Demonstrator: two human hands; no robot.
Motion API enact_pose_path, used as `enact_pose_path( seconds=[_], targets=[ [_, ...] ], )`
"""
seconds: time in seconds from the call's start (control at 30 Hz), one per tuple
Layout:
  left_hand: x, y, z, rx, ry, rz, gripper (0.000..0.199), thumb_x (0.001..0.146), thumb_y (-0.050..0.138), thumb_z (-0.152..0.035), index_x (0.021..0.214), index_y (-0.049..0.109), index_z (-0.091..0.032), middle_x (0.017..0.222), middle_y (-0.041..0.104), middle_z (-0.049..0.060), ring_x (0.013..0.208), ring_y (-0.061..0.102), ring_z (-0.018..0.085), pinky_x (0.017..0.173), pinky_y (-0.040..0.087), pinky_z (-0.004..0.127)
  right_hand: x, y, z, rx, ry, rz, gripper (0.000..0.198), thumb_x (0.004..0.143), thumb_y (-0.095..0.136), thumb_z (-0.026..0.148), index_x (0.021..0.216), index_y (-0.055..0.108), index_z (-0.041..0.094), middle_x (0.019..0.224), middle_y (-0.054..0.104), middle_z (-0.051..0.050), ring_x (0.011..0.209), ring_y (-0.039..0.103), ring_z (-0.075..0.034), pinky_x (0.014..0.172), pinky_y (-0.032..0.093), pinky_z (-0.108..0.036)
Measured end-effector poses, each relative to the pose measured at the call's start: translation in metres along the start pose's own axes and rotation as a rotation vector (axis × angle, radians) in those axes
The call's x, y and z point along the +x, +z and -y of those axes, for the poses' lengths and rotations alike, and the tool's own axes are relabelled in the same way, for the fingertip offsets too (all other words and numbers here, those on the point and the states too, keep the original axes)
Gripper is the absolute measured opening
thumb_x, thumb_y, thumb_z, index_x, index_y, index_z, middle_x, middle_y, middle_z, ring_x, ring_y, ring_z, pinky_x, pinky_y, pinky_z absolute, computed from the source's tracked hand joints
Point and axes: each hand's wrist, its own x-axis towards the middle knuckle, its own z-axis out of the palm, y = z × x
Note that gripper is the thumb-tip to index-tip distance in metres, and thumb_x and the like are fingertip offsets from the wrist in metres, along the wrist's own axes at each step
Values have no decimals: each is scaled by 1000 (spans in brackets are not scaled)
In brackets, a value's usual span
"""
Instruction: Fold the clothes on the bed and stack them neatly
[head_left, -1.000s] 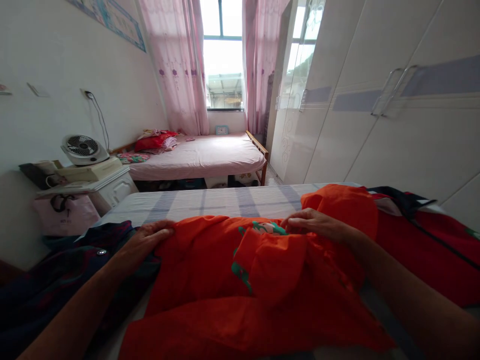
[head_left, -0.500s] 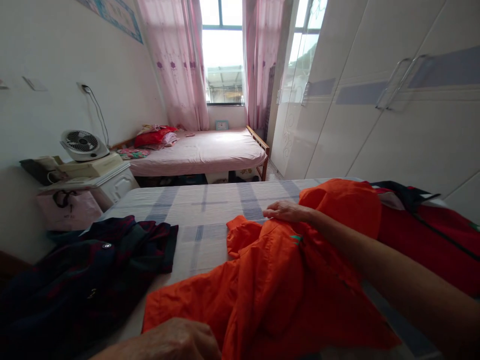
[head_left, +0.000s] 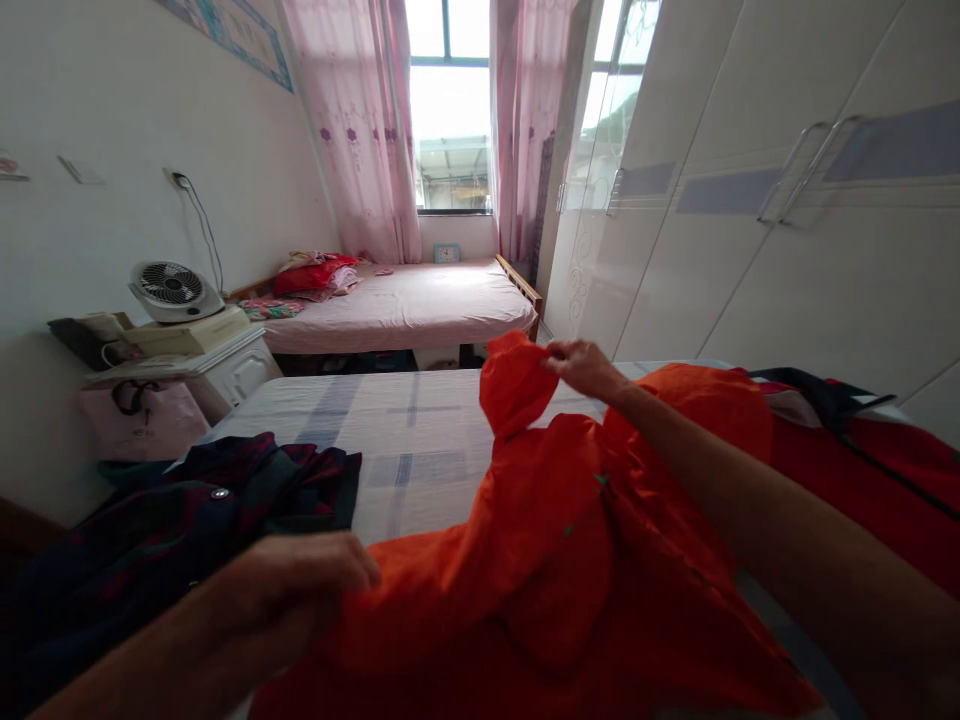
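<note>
OK, head view: orange top (head_left: 555,540) lies centre front on the near bed (head_left: 442,425), its body toward the viewer. Both hands are on it. Right hand (head_left: 585,368) pinches the raised sleeve end (head_left: 516,385) at the far side; left hand (head_left: 300,585) is curled round its near left end, blurred but looks gripped. Key relation: the top's stretch between the hands runs diagonally, near left to far right, so neither hand is nearer. Dark shirt (head_left: 247,490) sits just left, red jacket (head_left: 862,470) right, past the right hand. Containers: pink bag (head_left: 150,425) beside the cabinet (head_left: 244,380), contents hidden; wardrobe (head_left: 795,280) doors closed, inside not visible.
</note>
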Motion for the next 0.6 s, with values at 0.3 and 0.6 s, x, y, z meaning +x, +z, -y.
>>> enact_pose_path(
  seconds=[0.3, 0.6],
  targets=[
    [114, -25, 47, 523, -40, -589, 52, 74, 45, -30, 118, 56, -5, 128, 53, 19, 125, 43, 34, 107, 31, 43, 15, -8, -33, 372, 200, -159, 43, 77, 60, 29, 116, 56, 11, 117, 61, -15, 97, 61, -21, 82, 49, -33],
    [39, 26, 82, 510, 77, 46, 44, 83, 48, -50, 116, 64, -27, 140, 48, 5, 131, 40, 27, 109, 30, 39, -112, 31, -98, -46, 62, 223, 40, 87, 41, 38, 114, 64, 18, 123, 61, -10, 116, 52, -25, 100, 36, -35]
  ],
)
